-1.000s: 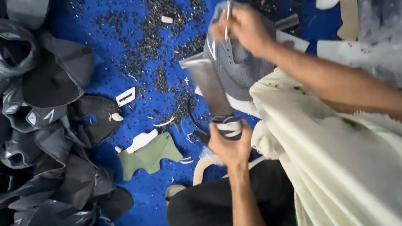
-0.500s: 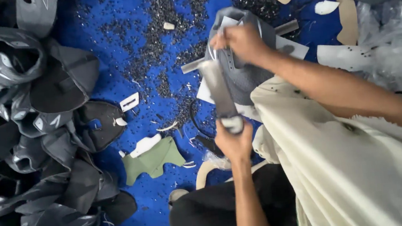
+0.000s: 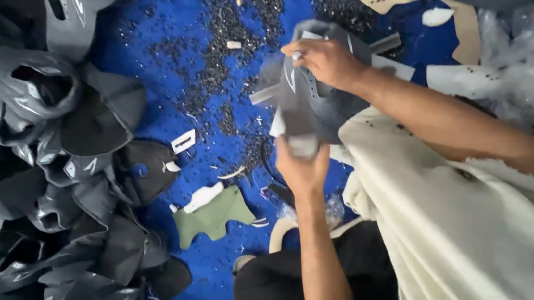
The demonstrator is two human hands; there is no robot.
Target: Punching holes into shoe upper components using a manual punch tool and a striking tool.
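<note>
We had the grey fabric shoe upper [image 3: 317,96] held above the blue floor [image 3: 159,115]: left hand [image 3: 301,166] gripped its lower end, right hand [image 3: 327,62] pinched the top. Pile of dark shoe uppers [image 3: 49,190] sat well left.

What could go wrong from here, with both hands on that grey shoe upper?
1. The left hand pinches only the lower end of the grey shoe upper, so it may slip free.
2. The right hand covers the upper's top, which may hide what lies under it.
3. Dark scraps litter the blue floor and might cling to the piece if it drops.
</note>
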